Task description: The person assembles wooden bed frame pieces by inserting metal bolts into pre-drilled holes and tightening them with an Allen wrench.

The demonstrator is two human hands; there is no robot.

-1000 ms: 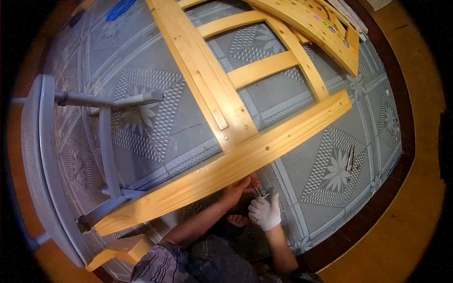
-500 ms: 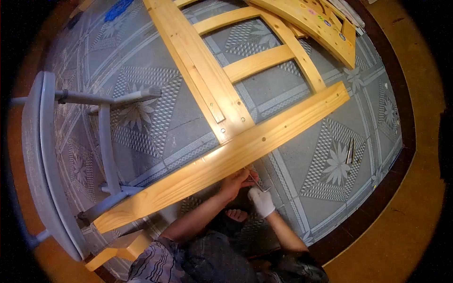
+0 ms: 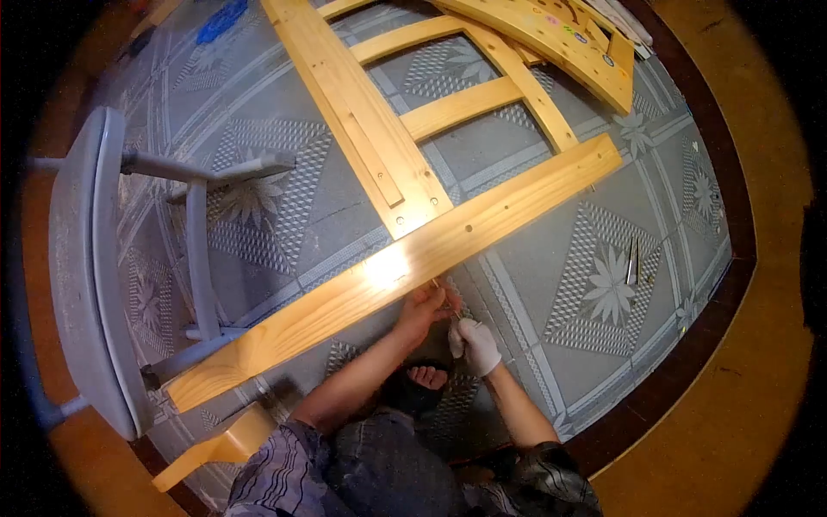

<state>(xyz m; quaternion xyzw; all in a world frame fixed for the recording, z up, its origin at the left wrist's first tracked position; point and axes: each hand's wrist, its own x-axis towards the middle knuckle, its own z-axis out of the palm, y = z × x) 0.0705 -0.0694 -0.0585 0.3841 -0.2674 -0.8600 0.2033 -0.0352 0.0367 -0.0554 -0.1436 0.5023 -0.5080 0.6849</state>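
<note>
My bare left hand [image 3: 420, 314] is closed in a pinch just below the near edge of a long pine beam [image 3: 508, 205]. A small, thin bolt-like piece [image 3: 437, 283] shows between its fingertips and the beam. In a white glove, my right hand [image 3: 478, 345] is closed around a thin metal hex key [image 3: 456, 312], right beside the left fingers. The key's far end is hidden among those fingers. The beam lies across the end of a pine frame [image 3: 405, 185] with crossbars, resting against it.
A grey chair [image 3: 86, 267] lies on its side at left, touching the beam's end. Tweezers-like metal tools [image 3: 633, 261] lie on the patterned floor at right. A curved pine panel [image 3: 594, 69] is at the back right, and a curved wooden piece [image 3: 228, 439] is near my left knee.
My right hand has moved up and left, bringing the hex key close against my left fingers. The left hand has shifted slightly up toward the beam. The whole view has shifted a little.
</note>
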